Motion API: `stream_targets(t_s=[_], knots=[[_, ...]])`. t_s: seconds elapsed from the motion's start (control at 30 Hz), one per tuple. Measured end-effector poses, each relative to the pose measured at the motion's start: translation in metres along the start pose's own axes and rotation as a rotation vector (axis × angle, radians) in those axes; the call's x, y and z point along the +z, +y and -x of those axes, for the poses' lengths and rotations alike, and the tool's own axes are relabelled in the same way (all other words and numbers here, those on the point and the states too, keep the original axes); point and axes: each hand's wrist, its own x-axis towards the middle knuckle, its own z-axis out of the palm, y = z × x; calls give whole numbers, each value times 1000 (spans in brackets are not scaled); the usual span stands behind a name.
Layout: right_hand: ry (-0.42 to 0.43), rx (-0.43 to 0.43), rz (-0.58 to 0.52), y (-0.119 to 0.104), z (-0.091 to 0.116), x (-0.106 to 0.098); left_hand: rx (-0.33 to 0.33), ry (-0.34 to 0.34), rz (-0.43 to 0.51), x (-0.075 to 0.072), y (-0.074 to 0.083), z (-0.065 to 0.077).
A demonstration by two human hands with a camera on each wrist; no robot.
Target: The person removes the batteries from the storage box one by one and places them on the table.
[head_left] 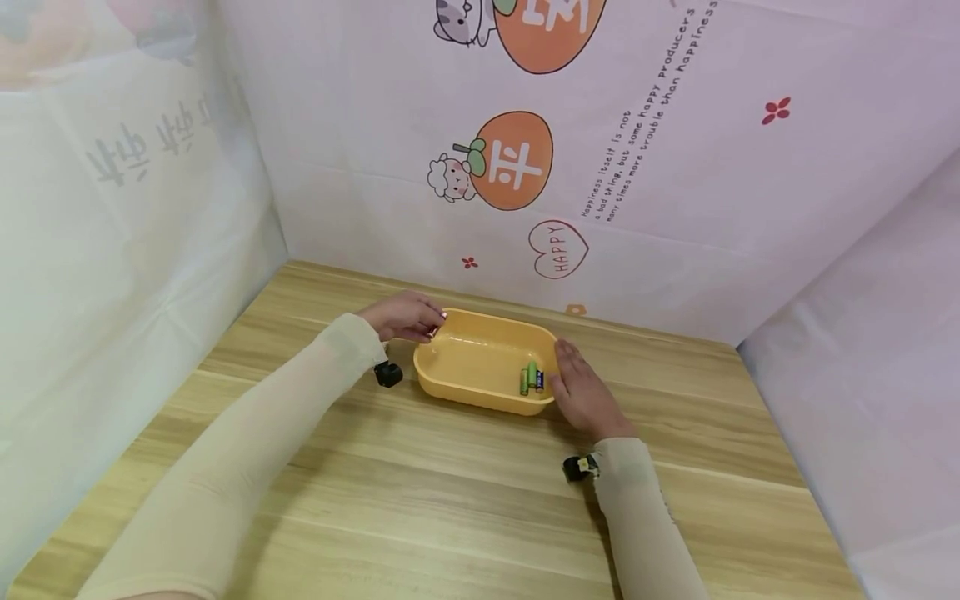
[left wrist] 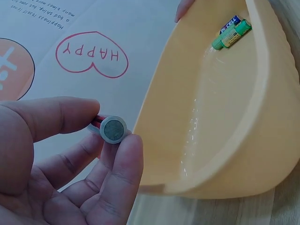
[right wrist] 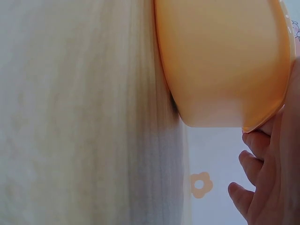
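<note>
My left hand is at the left end of a yellow plastic basin, pinching a small battery between thumb and fingertips. Its flat grey end faces the left wrist camera, and a bit of red side shows. Inside the basin, near the right end, lie two green batteries and a dark blue battery close together. Against the basin's right end rests my right hand, its fingers extended along the rim. In the right wrist view these fingers are spread, with one touching the rim.
The basin stands on a wood-grain table near its back edge. Behind it rises a white printed cloth, with more cloth on both sides. A small black camera is at the left wrist and another black camera at the right.
</note>
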Motion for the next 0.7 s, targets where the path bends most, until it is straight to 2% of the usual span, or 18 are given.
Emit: stream_targets(t_s=[0.33,0.7], knots=[[-1,-8,68,2,-1,1,-3,5,13,-17,-8,9],[-2,14,125,-3,-1,0,7,49,-20,-50,-27,22]])
